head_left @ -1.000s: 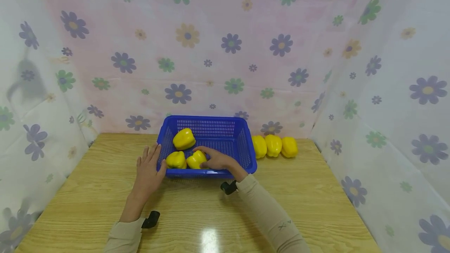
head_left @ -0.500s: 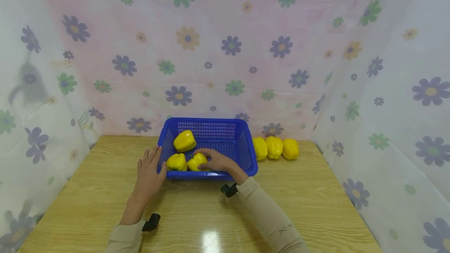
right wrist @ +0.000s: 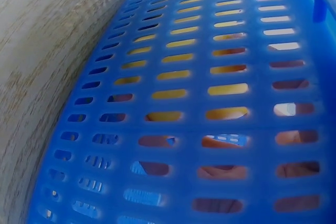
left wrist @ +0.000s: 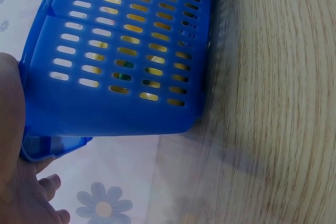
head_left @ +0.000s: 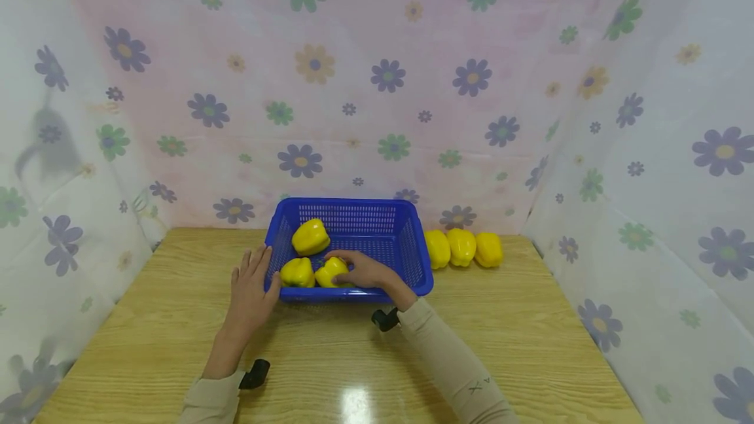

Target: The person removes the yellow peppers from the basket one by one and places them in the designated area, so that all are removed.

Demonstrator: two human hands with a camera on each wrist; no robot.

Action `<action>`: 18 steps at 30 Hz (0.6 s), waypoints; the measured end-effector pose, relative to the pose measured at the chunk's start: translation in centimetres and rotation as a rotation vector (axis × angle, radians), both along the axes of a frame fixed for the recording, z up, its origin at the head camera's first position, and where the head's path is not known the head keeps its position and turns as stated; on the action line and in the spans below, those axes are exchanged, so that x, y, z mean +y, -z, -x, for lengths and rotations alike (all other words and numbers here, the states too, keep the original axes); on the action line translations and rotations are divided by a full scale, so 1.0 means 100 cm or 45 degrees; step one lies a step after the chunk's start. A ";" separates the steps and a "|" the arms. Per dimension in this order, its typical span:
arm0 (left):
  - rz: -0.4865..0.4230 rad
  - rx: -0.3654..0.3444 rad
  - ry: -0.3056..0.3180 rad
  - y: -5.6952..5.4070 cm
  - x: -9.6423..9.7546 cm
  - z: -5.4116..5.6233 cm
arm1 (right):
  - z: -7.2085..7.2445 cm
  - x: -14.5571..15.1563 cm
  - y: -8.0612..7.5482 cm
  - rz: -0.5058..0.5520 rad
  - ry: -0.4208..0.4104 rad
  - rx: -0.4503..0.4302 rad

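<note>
A blue perforated plastic basket (head_left: 353, 214) stands on the table with three yellow bell peppers in its left half. One pepper (head_left: 311, 237) lies at the back left, another (head_left: 298, 273) at the front left. Beside the latter is a third bell pepper (head_left: 331, 271), which my right hand (head_left: 366, 271) holds from the right, thumb and fingers around it. My left hand (head_left: 250, 290) rests against the basket's left rim with fingers extended. The left wrist view has the basket's wall (left wrist: 115, 114) close up; the right wrist view shows yellow and the right hand only through slots in the wall (right wrist: 178, 124).
Three more yellow bell peppers (head_left: 462, 247) stand in a row just right of the basket. The wood-grain table (head_left: 318, 358) reaches back to a flower-patterned cloth (head_left: 353, 84), which hangs behind and on both sides. A small dark device is on each wrist.
</note>
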State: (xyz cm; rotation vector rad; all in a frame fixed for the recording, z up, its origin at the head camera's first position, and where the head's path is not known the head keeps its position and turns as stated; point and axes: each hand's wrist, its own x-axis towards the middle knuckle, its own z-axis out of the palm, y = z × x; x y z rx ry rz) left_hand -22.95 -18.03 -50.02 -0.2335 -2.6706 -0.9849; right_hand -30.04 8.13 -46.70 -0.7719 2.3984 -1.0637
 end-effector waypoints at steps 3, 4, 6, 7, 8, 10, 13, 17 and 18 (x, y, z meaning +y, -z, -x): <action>0.003 0.006 -0.002 0.000 0.000 -0.001 | 0.000 0.000 0.000 0.005 -0.011 -0.005; 0.005 0.011 -0.002 0.000 0.000 -0.001 | -0.001 0.000 0.000 0.010 -0.010 -0.003; 0.006 0.018 -0.003 -0.001 0.000 -0.002 | -0.001 -0.001 0.000 0.019 -0.001 0.004; 0.006 0.025 -0.004 -0.001 0.000 -0.002 | -0.001 -0.001 0.000 0.022 0.009 0.012; 0.006 0.030 -0.003 -0.001 0.000 -0.002 | -0.001 -0.001 -0.001 0.025 0.022 0.022; 0.002 0.038 -0.003 -0.001 0.001 -0.003 | -0.001 -0.001 0.000 0.043 0.052 0.035; 0.003 0.052 -0.007 -0.001 0.001 -0.003 | 0.000 -0.001 0.001 0.081 0.096 0.055; 0.006 0.069 -0.010 0.000 0.001 -0.002 | 0.001 0.000 0.002 0.141 0.115 0.101; 0.003 0.071 -0.010 0.001 0.001 -0.002 | 0.002 0.000 0.002 0.153 0.119 0.118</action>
